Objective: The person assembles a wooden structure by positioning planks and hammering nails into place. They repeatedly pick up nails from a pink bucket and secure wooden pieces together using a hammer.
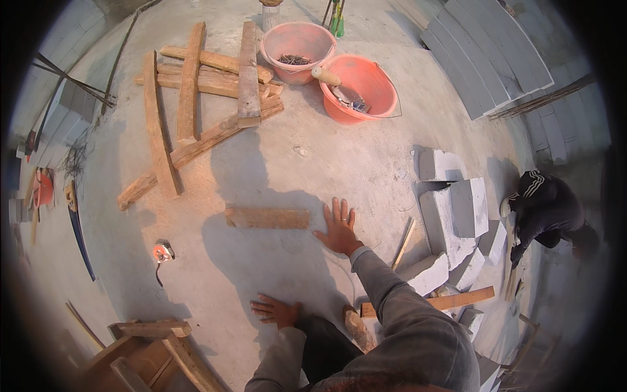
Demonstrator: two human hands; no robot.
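Observation:
My right hand (339, 228) is held out with its fingers spread and holds nothing. Just left of its fingertips, a short flat wooden board (267, 218) lies on the concrete floor, apart from the hand. Lower down and nearer to me, my left hand (277, 310) is also empty, its fingers apart and pointing left. An orange tape measure (162, 251) with a dark strap rests on the floor to the left. Whether either palm touches the floor, I cannot tell.
Wooden beams (186, 85) lie crossed at the upper left, beside two orange buckets (360, 75). A handsaw (80, 228) lies far left, a wooden frame (157, 346) lower left. White blocks (470, 206) are piled at right, where another person (548, 206) bends down.

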